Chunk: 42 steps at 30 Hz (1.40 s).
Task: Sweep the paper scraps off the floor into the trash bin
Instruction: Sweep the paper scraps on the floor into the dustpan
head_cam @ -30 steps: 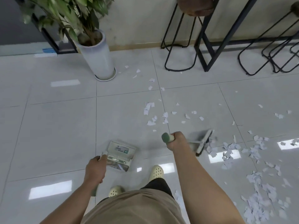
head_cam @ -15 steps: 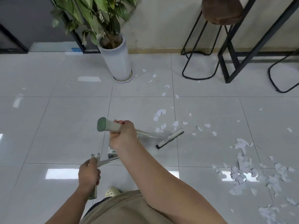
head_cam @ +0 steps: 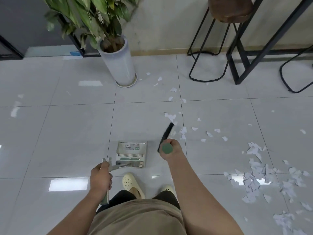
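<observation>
Grey tile floor [head_cam: 67, 133], paper scraps [head_cam: 254, 180]; left hand [head_cam: 100, 178] grips dustpan [head_cam: 131, 154], right hand [head_cam: 170, 150] broom [head_cam: 166, 134].

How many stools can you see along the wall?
2. One brown-seated stool stands right of the potted plant; another stool's black frame shows at the right edge. More may be hidden out of view.

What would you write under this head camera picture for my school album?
Right hand grips a broom, left hand holds a dustpan amid paper scraps.
</observation>
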Each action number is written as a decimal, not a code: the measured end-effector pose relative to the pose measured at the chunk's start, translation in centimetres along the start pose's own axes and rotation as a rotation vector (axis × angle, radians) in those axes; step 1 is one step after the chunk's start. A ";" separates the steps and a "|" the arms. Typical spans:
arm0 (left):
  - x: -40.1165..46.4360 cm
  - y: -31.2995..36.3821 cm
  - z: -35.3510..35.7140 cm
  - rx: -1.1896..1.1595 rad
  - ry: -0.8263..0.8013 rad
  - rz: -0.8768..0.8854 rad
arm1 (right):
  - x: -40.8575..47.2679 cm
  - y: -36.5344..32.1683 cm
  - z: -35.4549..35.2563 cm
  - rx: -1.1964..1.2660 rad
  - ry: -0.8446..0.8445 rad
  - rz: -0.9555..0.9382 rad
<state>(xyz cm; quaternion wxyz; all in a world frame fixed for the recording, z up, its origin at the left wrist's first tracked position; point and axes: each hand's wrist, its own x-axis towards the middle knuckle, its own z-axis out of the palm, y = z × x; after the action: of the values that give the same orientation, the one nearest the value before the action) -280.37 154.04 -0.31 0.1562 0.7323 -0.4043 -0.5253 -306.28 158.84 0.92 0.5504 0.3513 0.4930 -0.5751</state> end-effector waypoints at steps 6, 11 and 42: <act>4.0 3.4 0.5 0.051 -0.100 0.033 | 0.0 -2.7 0.7 0.211 0.195 -0.140; 9.6 7.7 -0.8 -0.010 -0.131 -0.026 | 1.5 -3.1 6.6 0.348 0.279 -0.179; 22.5 22.1 1.5 -0.091 0.100 -0.062 | 9.7 -13.4 27.6 -0.079 -0.186 -0.001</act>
<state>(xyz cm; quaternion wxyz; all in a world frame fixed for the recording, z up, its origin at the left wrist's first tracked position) -288.46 123.57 -0.96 0.1931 0.7619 -0.3489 -0.5104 -317.00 128.55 1.52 0.6067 0.2742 0.4622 -0.5857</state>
